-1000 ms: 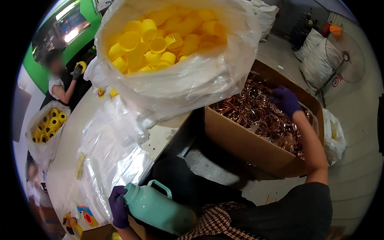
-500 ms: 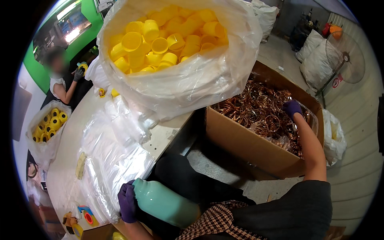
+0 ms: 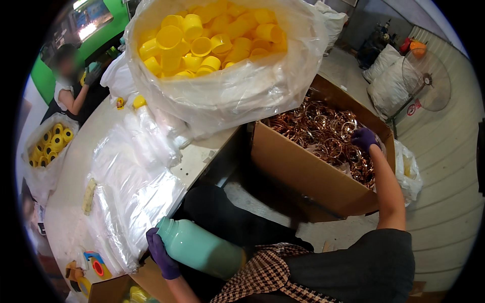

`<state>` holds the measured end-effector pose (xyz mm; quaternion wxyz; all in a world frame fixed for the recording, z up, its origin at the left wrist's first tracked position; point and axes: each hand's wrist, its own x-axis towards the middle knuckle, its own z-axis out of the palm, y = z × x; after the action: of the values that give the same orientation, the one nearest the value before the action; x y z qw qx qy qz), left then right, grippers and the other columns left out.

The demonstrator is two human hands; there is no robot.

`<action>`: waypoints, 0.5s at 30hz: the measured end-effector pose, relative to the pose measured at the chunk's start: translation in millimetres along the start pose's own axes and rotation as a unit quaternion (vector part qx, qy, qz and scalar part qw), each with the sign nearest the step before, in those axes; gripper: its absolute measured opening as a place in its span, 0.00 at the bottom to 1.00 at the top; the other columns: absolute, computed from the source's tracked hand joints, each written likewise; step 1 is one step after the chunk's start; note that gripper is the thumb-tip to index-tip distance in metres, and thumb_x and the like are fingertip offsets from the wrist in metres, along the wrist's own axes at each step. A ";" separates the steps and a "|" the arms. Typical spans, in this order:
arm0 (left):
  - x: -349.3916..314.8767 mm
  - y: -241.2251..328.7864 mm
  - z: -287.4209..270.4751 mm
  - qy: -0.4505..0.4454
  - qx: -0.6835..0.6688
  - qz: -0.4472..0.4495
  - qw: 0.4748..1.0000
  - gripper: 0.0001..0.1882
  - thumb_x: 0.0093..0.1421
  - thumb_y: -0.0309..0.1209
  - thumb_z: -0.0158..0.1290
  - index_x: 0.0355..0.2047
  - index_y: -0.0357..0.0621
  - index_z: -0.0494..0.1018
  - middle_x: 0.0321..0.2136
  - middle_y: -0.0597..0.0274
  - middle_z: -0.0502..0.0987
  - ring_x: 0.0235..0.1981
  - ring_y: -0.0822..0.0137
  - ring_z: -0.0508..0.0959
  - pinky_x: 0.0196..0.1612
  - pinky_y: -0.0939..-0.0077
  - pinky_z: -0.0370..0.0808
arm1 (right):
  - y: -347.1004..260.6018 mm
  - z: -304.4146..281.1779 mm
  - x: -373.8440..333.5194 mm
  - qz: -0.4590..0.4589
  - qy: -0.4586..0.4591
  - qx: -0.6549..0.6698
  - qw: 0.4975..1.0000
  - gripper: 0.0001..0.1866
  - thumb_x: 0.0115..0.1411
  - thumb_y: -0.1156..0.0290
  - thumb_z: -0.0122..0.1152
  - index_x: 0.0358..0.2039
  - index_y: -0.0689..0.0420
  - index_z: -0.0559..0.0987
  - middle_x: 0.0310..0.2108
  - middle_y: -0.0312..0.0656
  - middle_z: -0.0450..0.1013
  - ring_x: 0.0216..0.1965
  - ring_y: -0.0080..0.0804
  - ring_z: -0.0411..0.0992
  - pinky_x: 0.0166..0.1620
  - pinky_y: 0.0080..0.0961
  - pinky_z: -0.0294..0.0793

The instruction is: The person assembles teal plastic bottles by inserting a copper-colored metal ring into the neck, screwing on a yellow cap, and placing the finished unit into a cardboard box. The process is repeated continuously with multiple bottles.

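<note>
A pale teal plastic jar [image 3: 204, 250] lies tilted across my lap, its open threaded neck toward the table at the left. My left hand [image 3: 160, 252], in a purple glove, grips it by the neck, some fingers hidden at the mouth. My right arm reaches out to a large cardboard box [image 3: 310, 174] filled with shiny copper-coloured rings [image 3: 326, 126]. There my right hand [image 3: 364, 137], also purple-gloved, is closed at the rings' surface near the right side. What its fingers hold is too small to make out.
A big clear bag [image 3: 222, 96] of yellow caps [image 3: 194, 48] stands at the far edge. Plastic bags [image 3: 129, 177] and a tape dispenser [image 3: 97, 265] lie on the table [image 3: 70, 212]. A co-worker [image 3: 70, 91] is at the far left. A fan [image 3: 427, 80] stands far right.
The view has shifted slightly, moving the scene left and up. My left fingers have spread a little along the jar's neck, and its opening shows more. My right hand stays over the rings.
</note>
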<state>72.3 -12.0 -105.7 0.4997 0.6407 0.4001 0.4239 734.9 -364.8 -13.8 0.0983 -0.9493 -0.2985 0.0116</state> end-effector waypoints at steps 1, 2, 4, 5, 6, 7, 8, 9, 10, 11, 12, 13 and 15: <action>2.6 -2.2 2.8 0.001 -0.027 -0.016 0.999 0.20 0.72 0.34 0.31 0.40 0.31 0.70 0.39 0.51 0.69 0.42 0.58 0.71 0.50 0.66 0.67 | 5.1 -1.8 -3.7 -0.034 0.034 -0.075 0.996 0.11 0.47 0.69 0.72 0.33 0.52 0.86 0.29 0.43 0.81 0.32 0.37 0.80 0.42 0.33 0.79; 2.5 -2.7 4.4 -0.002 -0.013 -0.004 1.000 0.20 0.72 0.35 0.32 0.40 0.31 0.70 0.39 0.51 0.69 0.42 0.57 0.71 0.50 0.66 0.67 | 14.2 -5.6 -1.6 0.040 -0.035 -0.035 0.998 0.11 0.46 0.66 0.72 0.33 0.50 0.86 0.35 0.47 0.81 0.36 0.43 0.80 0.45 0.36 0.79; -1.0 2.2 0.7 0.001 0.023 0.019 1.000 0.20 0.71 0.35 0.34 0.41 0.30 0.70 0.39 0.51 0.70 0.42 0.56 0.71 0.50 0.66 0.67 | 9.8 -15.2 -6.9 0.040 -0.134 -0.100 0.985 0.11 0.49 0.61 0.69 0.31 0.52 0.86 0.30 0.46 0.81 0.34 0.43 0.80 0.43 0.36 0.78; -2.5 4.8 -1.2 0.001 0.055 0.045 0.997 0.19 0.71 0.35 0.34 0.42 0.30 0.70 0.39 0.51 0.70 0.42 0.56 0.71 0.49 0.66 0.67 | 3.2 -14.7 -12.1 0.047 -0.168 -0.117 0.978 0.12 0.50 0.59 0.69 0.32 0.52 0.86 0.30 0.46 0.81 0.32 0.42 0.80 0.41 0.36 0.78; -4.1 7.4 -1.9 0.000 0.086 0.071 0.994 0.19 0.71 0.35 0.35 0.42 0.30 0.71 0.39 0.51 0.70 0.42 0.56 0.71 0.49 0.66 0.68 | -2.2 -17.5 -16.8 0.055 -0.200 -0.136 0.969 0.14 0.50 0.57 0.69 0.32 0.52 0.86 0.29 0.46 0.81 0.31 0.41 0.80 0.40 0.36 0.78; -4.6 9.3 -2.0 -0.005 0.116 0.097 0.988 0.19 0.70 0.35 0.35 0.42 0.30 0.71 0.39 0.51 0.70 0.42 0.56 0.71 0.49 0.67 0.68 | 6.0 -13.6 -22.1 0.032 -0.203 -0.172 0.963 0.15 0.51 0.56 0.69 0.32 0.52 0.86 0.29 0.46 0.81 0.30 0.41 0.80 0.39 0.36 0.79; -4.0 10.6 -1.6 -0.011 0.141 0.110 0.984 0.19 0.70 0.34 0.36 0.42 0.30 0.71 0.39 0.51 0.70 0.42 0.56 0.71 0.49 0.66 0.68 | 12.4 -7.7 -26.4 0.009 -0.206 -0.207 0.956 0.16 0.51 0.54 0.69 0.33 0.53 0.87 0.28 0.46 0.81 0.28 0.40 0.80 0.38 0.37 0.79; -2.5 12.0 -0.5 -0.016 0.165 0.123 0.978 0.18 0.69 0.34 0.36 0.42 0.30 0.71 0.39 0.51 0.70 0.42 0.56 0.71 0.48 0.66 0.68 | 16.8 2.4 -30.0 0.050 -0.184 -0.168 0.967 0.17 0.51 0.53 0.68 0.34 0.51 0.87 0.31 0.46 0.81 0.32 0.42 0.80 0.41 0.37 0.79; -1.1 13.9 0.9 -0.020 0.189 0.137 0.972 0.18 0.69 0.34 0.37 0.42 0.30 0.71 0.39 0.51 0.70 0.42 0.56 0.71 0.48 0.66 0.68 | 13.9 10.8 -32.4 0.089 -0.159 -0.128 0.975 0.17 0.50 0.52 0.68 0.35 0.49 0.87 0.34 0.45 0.81 0.35 0.43 0.80 0.44 0.37 0.78; 1.0 11.7 2.5 -0.021 0.156 0.108 0.982 0.18 0.69 0.33 0.37 0.42 0.30 0.71 0.39 0.50 0.69 0.41 0.55 0.71 0.48 0.66 0.68 | 11.3 18.0 -33.5 0.128 -0.134 -0.087 0.979 0.18 0.50 0.50 0.67 0.36 0.48 0.87 0.37 0.45 0.81 0.38 0.45 0.80 0.47 0.38 0.78; 3.7 6.3 4.3 -0.022 0.122 0.078 0.989 0.18 0.69 0.33 0.36 0.42 0.30 0.71 0.39 0.50 0.69 0.41 0.55 0.71 0.48 0.66 0.68 | 11.3 27.9 -31.4 0.118 -0.119 -0.088 0.982 0.18 0.48 0.52 0.69 0.35 0.48 0.87 0.36 0.44 0.82 0.37 0.43 0.80 0.46 0.37 0.78; 7.7 5.9 6.8 -0.024 0.087 0.052 0.995 0.18 0.69 0.33 0.36 0.42 0.30 0.71 0.39 0.50 0.69 0.41 0.54 0.71 0.48 0.65 0.68 | 12.1 33.1 -30.0 0.130 -0.132 -0.090 0.979 0.18 0.47 0.52 0.69 0.35 0.48 0.87 0.35 0.44 0.82 0.37 0.43 0.80 0.46 0.37 0.79; 9.5 8.7 9.0 -0.030 0.122 0.085 0.988 0.18 0.69 0.33 0.36 0.42 0.30 0.71 0.39 0.50 0.69 0.41 0.54 0.71 0.48 0.65 0.68 | 15.1 41.1 -28.9 0.154 -0.159 -0.094 0.971 0.17 0.46 0.53 0.71 0.35 0.48 0.88 0.34 0.43 0.82 0.37 0.42 0.80 0.46 0.36 0.79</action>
<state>84.6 -7.3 -97.1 0.3915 0.7409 0.3781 0.3934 716.3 -386.0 -58.1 -0.0427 -0.9747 -0.1602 0.1497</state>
